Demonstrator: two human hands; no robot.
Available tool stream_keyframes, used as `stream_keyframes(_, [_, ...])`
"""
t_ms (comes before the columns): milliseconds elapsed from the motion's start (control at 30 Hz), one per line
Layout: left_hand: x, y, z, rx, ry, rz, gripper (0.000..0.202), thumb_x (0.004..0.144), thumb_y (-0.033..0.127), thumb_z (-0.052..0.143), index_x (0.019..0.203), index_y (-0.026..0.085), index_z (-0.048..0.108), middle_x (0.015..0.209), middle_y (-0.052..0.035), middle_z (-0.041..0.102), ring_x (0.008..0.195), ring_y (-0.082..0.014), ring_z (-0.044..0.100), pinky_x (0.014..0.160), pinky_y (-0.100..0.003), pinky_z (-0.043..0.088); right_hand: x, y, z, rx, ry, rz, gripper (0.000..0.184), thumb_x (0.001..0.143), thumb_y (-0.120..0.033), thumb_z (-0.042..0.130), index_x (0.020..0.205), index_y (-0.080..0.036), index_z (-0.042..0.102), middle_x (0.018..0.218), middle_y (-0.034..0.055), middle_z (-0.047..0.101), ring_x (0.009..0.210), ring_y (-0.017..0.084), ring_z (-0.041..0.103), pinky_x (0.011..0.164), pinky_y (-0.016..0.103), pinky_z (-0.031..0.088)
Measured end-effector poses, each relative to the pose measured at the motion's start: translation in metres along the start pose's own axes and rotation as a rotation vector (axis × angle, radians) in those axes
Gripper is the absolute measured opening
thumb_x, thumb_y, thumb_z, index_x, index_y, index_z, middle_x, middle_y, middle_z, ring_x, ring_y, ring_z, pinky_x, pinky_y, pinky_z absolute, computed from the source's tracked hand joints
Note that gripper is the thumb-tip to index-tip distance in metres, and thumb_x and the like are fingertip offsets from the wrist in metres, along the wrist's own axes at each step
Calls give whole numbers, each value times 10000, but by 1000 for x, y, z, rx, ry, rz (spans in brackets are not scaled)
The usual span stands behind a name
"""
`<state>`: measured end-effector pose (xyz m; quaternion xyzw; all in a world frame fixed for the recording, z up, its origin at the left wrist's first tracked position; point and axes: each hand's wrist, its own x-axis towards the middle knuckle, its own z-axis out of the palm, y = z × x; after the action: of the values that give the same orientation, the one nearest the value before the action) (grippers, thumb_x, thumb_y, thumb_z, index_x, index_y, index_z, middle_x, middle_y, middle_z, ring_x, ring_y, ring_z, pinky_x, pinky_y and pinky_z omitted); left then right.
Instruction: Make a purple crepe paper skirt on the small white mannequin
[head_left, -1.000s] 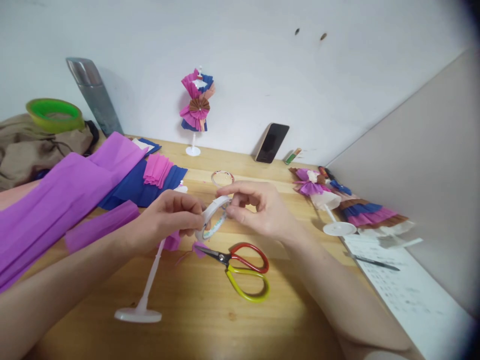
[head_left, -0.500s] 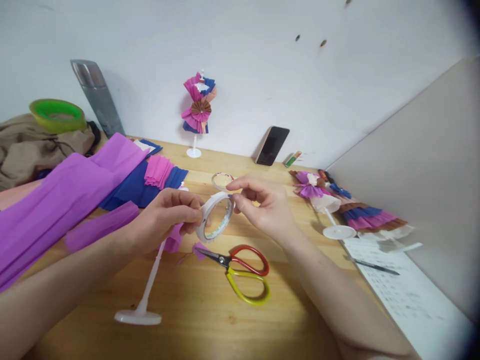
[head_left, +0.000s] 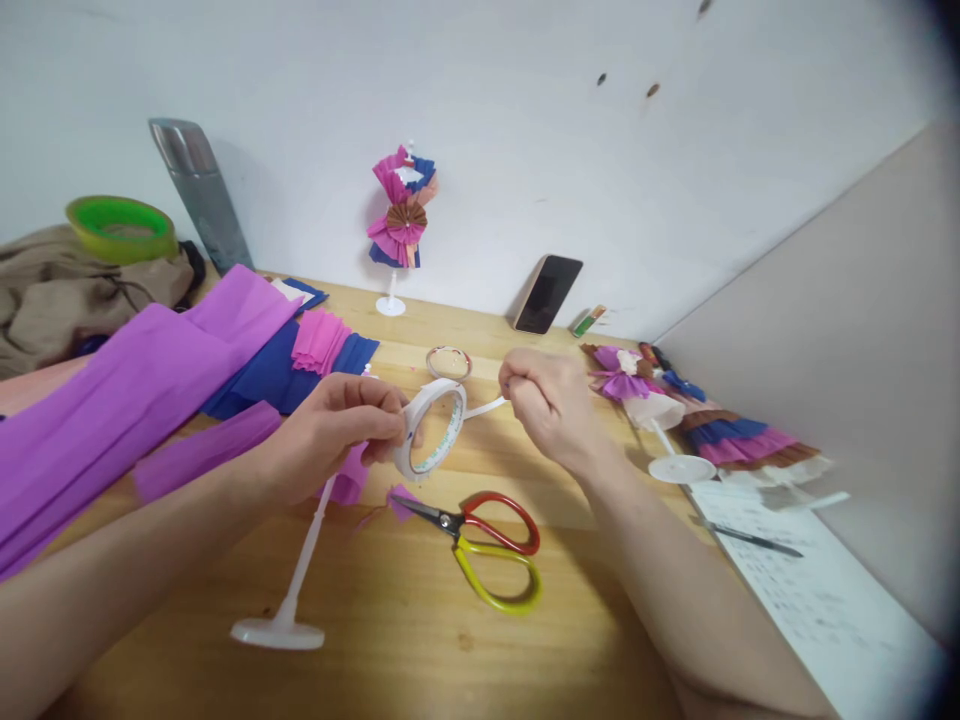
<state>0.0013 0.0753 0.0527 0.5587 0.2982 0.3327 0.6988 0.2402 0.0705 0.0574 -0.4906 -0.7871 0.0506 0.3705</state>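
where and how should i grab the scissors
Probably by the red handle and yellow handle, coming from the right: the scissors lie on the table with both loops facing that way, while the dark blades point left, across a purple scrap.

Bare from fingertips back, a person's left hand (head_left: 345, 430) and right hand (head_left: 551, 415) show slender fingers and narrow wrists; behind them, the uncovered left forearm (head_left: 165, 540) and right forearm (head_left: 652, 570) broaden, both smooth in outline.
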Motion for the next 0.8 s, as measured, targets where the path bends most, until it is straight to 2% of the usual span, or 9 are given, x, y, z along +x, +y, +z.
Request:
stream_keyframes(100, [0,1,0,1,-9,-1,197,692,179,631,501,144,601,498,12,523,480,-69,433,472,-202,298,1,0,0,99,-51,57,232,817,-234,546,594,-194,501,541,-21,508,496,118,445,491,262,313])
stream_keyframes(167, [0,1,1,4,-5,-3,198,695,173,631,500,145,609,492,12,523,479,-71,437,463,-200,298,1,-3,2,198,-97,11,146,833,-243,592,703,-175,596,648,5,612,570,126,518,523,252,371])
stream_keyframes(233, [-1,0,1,4,-8,-5,193,695,168,634,504,145,616,495,12,527,476,-73,443,456,-200,303,-1,-7,6,217,-91,-60,94,850,-195,587,767,-173,625,724,21,653,634,133,555,574,257,409])
stream_keyframes(333, [-2,-1,2,-2,-34,-17,186,696,168,637,512,145,616,507,12,536,454,-71,444,439,-203,301,-3,-11,9,174,-39,-131,126,872,-144,566,756,-178,604,716,19,633,645,135,553,610,268,423])
stream_keyframes(467, [-4,-2,1,7,-49,-48,193,706,167,638,518,141,606,512,15,530,447,-62,430,442,-198,291,-3,-11,12,18,-63,-267,152,893,-120,481,765,-192,519,695,13,550,612,133,489,571,258,383])
stream_keyframes(567, [-3,-3,1,-11,-37,-49,200,698,178,646,506,140,603,507,14,527,443,-59,423,439,-196,284,-1,-8,16,-53,-6,-246,171,849,-83,421,746,-219,416,622,-32,434,532,121,398,515,251,318])
stream_keyframes(700, [0,-2,1,-18,-8,-26,187,683,177,648,504,138,611,497,11,534,454,-57,429,448,-188,292,-1,-4,17,4,52,-209,269,836,-54,389,655,-237,313,536,-72,310,456,98,314,486,245,282])
stream_keyframes(767, [0,-2,1,-16,-1,-18,186,688,178,647,510,138,616,496,11,536,464,-57,438,456,-184,304,-2,-6,16,51,43,-226,323,893,-105,445,618,-228,328,522,-68,339,462,93,340,491,240,307])
stream_keyframes(800, [0,-2,0,-18,0,-16,186,693,179,645,513,138,619,495,11,537,467,-57,443,458,-181,310,-3,-8,16,82,43,-247,318,909,-133,479,621,-220,375,537,-55,403,485,96,389,506,240,339])
